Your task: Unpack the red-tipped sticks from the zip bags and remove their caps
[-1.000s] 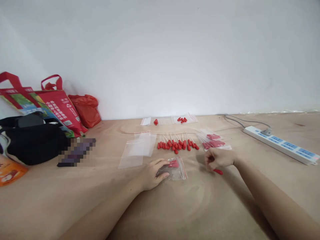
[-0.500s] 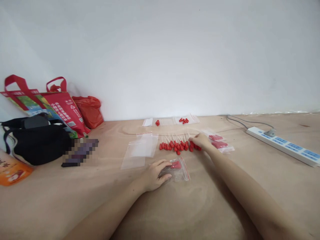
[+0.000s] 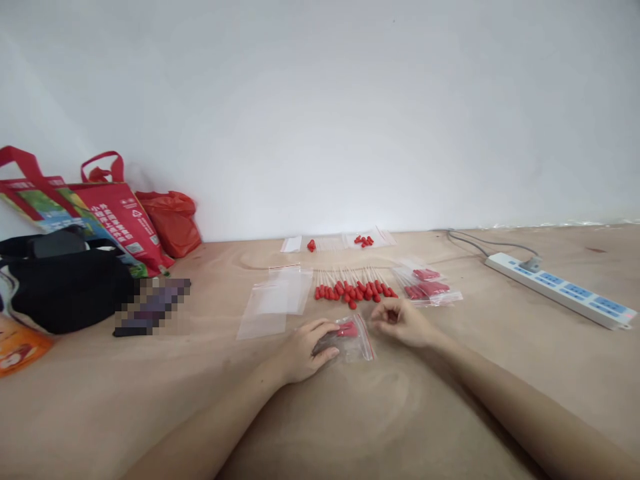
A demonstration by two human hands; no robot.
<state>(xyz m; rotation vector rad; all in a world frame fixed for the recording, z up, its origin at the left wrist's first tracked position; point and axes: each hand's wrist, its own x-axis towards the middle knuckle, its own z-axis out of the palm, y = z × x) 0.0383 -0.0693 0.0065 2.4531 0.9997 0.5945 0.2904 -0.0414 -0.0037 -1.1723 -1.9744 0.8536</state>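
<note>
My left hand (image 3: 311,350) lies over a small clear zip-lock bag (image 3: 351,347), its thumb and fingers holding it against the table. Red pieces (image 3: 347,329) show inside that bag. Close by the bag's red-striped edge, my right hand (image 3: 403,322) is closed with the fingertips curled together; what they pinch, if anything, is hidden. Just beyond both hands lies a row of thin white sticks with red bulb-shaped tips (image 3: 353,291), tips toward me. To its right, flat zip-lock bags hold more red pieces (image 3: 427,289).
Flat clear bags (image 3: 273,300) lie left of the sticks. Loose red tips (image 3: 364,241) and thin white sticks (image 3: 330,244) sit near the wall. A power strip (image 3: 560,290) stands right. Shopping bags (image 3: 113,217), a black bag (image 3: 70,287) and a blurred-out dark object (image 3: 155,307) are left.
My right hand carried a red-tipped stick to the right end of the row and let it go there. It then came back toward me, beside the bag. My left hand stayed on the bag.
</note>
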